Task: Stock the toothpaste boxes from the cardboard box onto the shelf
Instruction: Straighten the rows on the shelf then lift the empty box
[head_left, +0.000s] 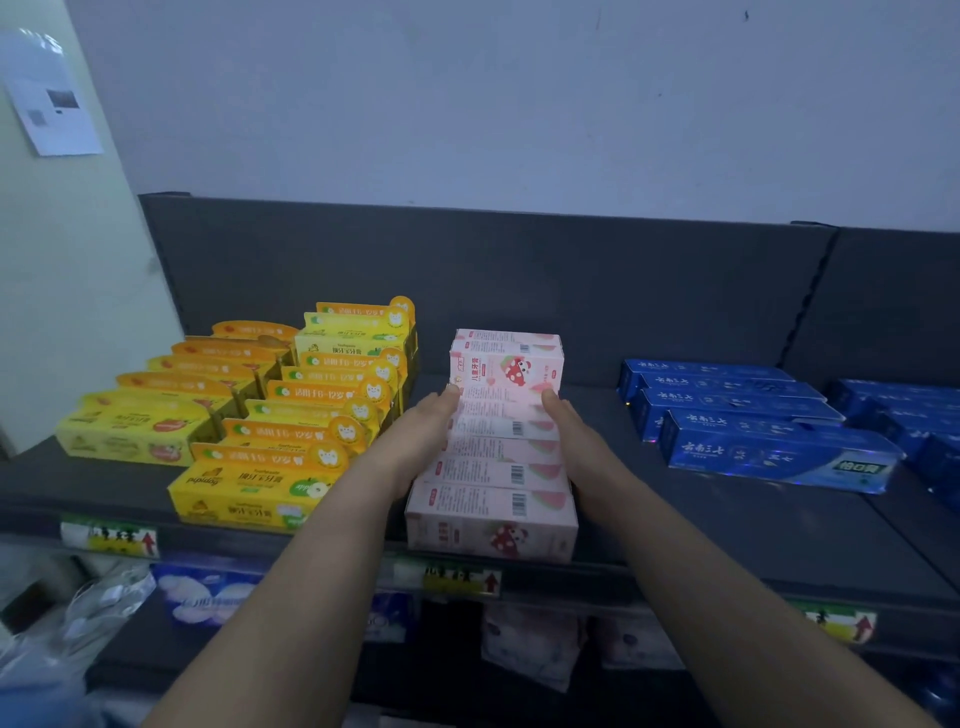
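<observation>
The left hand (426, 434) lies flat along the left side of the stack, fingers straight, their tips touching the left edge of the pink strawberry-printed toothpaste carton (506, 371); the right hand (571, 434) mirrors it on the right side, fingers likewise straight and pressing inward; neither hand curls round anything, and the carton is squeezed between the two. That carton stands upright near the far end of a row of pale pink toothpaste cartons (493, 486), which runs from the near lip of the dark grey metal shelf (701, 525) toward its back wall. The step looks like seating and squaring this carton. It would go best with even pressure from both sides, so the carton slides straight back without twisting; the palms can dress the row's sides into one line. A harder push from the right would likely skew the row toward the yellow and orange toothpaste cartons (291, 415) close on the left; the glossy blue toothpaste cartons (753, 436) on the right lie well apart. The cardboard box is not in view.
</observation>
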